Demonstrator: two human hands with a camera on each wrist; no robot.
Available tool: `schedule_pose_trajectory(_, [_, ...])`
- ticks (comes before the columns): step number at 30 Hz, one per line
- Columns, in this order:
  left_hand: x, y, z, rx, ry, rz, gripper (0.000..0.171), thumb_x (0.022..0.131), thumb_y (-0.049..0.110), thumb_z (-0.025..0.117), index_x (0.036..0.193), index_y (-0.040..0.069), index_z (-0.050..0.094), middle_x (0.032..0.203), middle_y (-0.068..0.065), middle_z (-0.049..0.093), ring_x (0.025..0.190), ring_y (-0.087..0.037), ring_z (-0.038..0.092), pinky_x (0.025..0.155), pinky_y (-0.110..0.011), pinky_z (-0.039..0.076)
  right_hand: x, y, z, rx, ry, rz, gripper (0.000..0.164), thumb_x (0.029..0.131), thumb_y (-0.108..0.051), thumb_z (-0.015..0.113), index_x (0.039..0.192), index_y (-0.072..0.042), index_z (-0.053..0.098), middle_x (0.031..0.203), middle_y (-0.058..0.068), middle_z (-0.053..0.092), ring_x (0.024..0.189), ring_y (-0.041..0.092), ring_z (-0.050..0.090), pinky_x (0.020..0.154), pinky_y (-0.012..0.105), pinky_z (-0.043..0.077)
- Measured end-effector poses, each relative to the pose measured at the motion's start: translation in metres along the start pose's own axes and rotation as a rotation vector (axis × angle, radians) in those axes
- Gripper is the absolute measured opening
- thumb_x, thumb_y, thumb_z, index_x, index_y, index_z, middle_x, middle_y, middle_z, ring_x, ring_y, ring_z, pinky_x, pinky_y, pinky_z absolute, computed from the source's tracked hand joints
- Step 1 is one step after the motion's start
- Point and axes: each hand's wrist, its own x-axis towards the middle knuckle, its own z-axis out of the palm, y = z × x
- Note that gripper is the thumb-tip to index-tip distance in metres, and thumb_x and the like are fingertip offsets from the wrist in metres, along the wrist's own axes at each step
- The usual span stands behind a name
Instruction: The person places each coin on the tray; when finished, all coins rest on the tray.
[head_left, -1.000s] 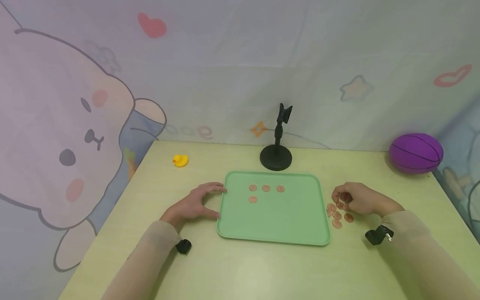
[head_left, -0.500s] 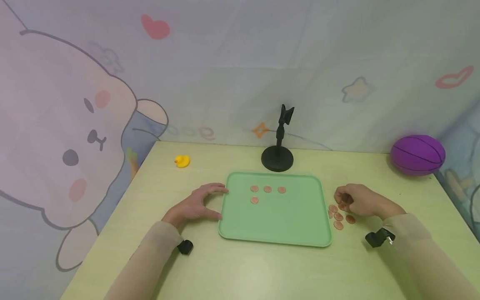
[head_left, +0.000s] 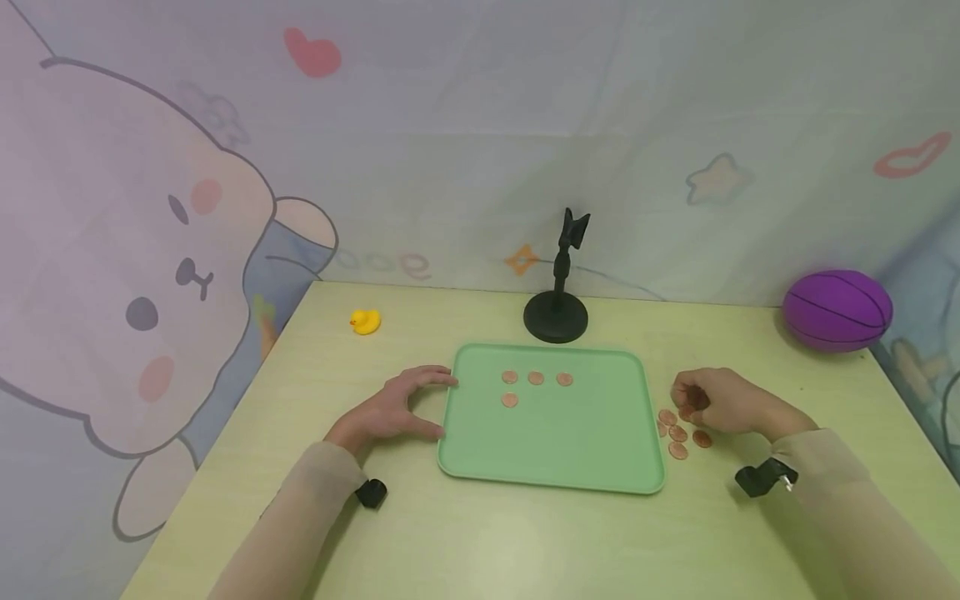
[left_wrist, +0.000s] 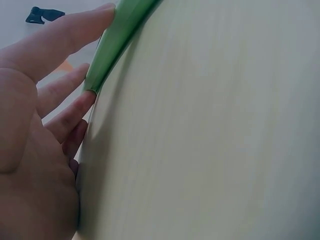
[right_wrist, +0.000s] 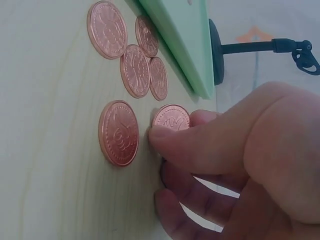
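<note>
A light green tray (head_left: 555, 446) lies on the table between my hands. My left hand (head_left: 390, 407) rests at its left edge, thumb and fingers spread with their tips touching the rim. Inside the tray, three copper coins (head_left: 536, 378) form a row, with a single coin (head_left: 510, 400) under the leftmost. Off the tray's right side my right hand (head_left: 723, 402) pinches a copper coin (right_wrist: 172, 115), thumb across its face and index finger behind. Several loose coins (right_wrist: 135, 71) lie flat around it, some touching; one darker coin (right_wrist: 119, 133) sits closest to the thumb.
Behind the tray stands a black stand (head_left: 556, 317) on a round base. A yellow rubber duck (head_left: 365, 322) is at the back left, and a purple ball (head_left: 837, 310) with black lines at the back right. A printed cloth (head_left: 465, 150) hangs behind the table.
The head view has shifted a little. Both hands stay almost in place, the left at the tray and the right at the coin; the coins in the tray look the same.
</note>
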Motion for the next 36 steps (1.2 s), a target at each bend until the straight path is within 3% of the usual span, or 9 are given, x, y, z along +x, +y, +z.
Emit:
schedule_pose_trajectory(7, [0.000,0.000,0.000,-0.001,-0.003,0.002,0.074,0.078,0.026,0.095,0.145,0.026,0.062,0.164,-0.003,0.041,0.157,-0.034,0.023,0.127,-0.065,0.012,-0.005,0.001,-0.003,0.062,0.015,-0.020,0.018,0.091,0.003,0.075,0.093,-0.010,0.063,0.081,-0.001,0.060,0.073,0.012,0.055,0.064,0.025,0.047])
schedule_pose_trajectory(14, [0.000,-0.001,0.000,-0.006,0.000,0.005,0.074,0.078,0.025,0.095,0.144,0.026,0.062,0.164,-0.003,0.042,0.156,-0.034,0.024,0.127,-0.065,0.013,-0.006,0.009,-0.003,0.026,0.108,-0.022,0.015,0.092,-0.003,0.079,0.095,-0.014,0.069,0.086,-0.005,0.065,0.081,0.009,0.059,0.073,0.024,0.052])
schedule_pose_trajectory(20, [0.000,-0.002,0.000,-0.018,0.005,0.008,0.072,0.079,0.024,0.094,0.144,0.025,0.063,0.163,-0.003,0.042,0.156,-0.035,0.025,0.126,-0.066,0.013,-0.006,0.012,-0.002,0.053,0.124,-0.011,0.009,0.094,-0.012,0.080,0.099,-0.014,0.073,0.092,-0.004,0.070,0.087,0.011,0.065,0.079,0.026,0.056])
schedule_pose_trajectory(27, [0.000,-0.001,0.000,-0.018,0.003,0.006,0.073,0.078,0.024,0.095,0.144,0.026,0.063,0.163,-0.001,0.042,0.156,-0.034,0.024,0.127,-0.065,0.012,-0.008,0.013,-0.003,0.068,0.129,-0.025,0.012,0.091,-0.009,0.082,0.102,-0.011,0.076,0.092,-0.002,0.072,0.084,0.009,0.064,0.076,0.025,0.057])
schedule_pose_trajectory(36, [0.000,-0.001,0.000,-0.006,0.001,0.017,0.073,0.079,0.025,0.095,0.144,0.025,0.063,0.163,-0.002,0.043,0.156,-0.034,0.025,0.127,-0.064,0.013,-0.007,0.015,-0.003,0.049,0.095,0.008,0.022,0.086,0.002,0.082,0.107,-0.003,0.078,0.095,0.002,0.075,0.086,0.015,0.070,0.074,0.025,0.059])
